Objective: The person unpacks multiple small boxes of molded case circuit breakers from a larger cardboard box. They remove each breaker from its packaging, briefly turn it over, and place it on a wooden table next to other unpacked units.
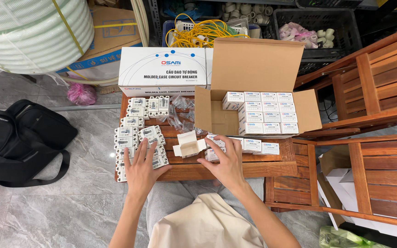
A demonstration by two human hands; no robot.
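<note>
Breakers (138, 138) lie unboxed in rows along the left side of the slatted wooden worktop (235, 170), packed edge to edge, which keeps them sorted apart from the packaged stock. The left hand (142, 167) rests flat on the nearest of them, fingers spread and clamped on nothing, as if steadying or squaring the row. The right hand (226, 163) is laid over a small white carton (212, 154) at the front edge, its grip loosely curved on the carton rather than shut round it; how firmly it presses I cannot tell. Between the hands stands an emptied little box (189, 146) with its flaps up, touching neither hand. Behind the right hand, a brown cardboard box (258, 69) sits open toward the person, lid propped back, so the small cartons inside (267, 112) can be reached; three more (258, 147) lie just in front of it. Crumpled clear wrappers (180, 115) clutter the middle of the worktop. A long white carton (161, 71) closes off the back, a black bag (14, 138) lies on the floor, and wooden chairs (373, 92) crowd the right.
</note>
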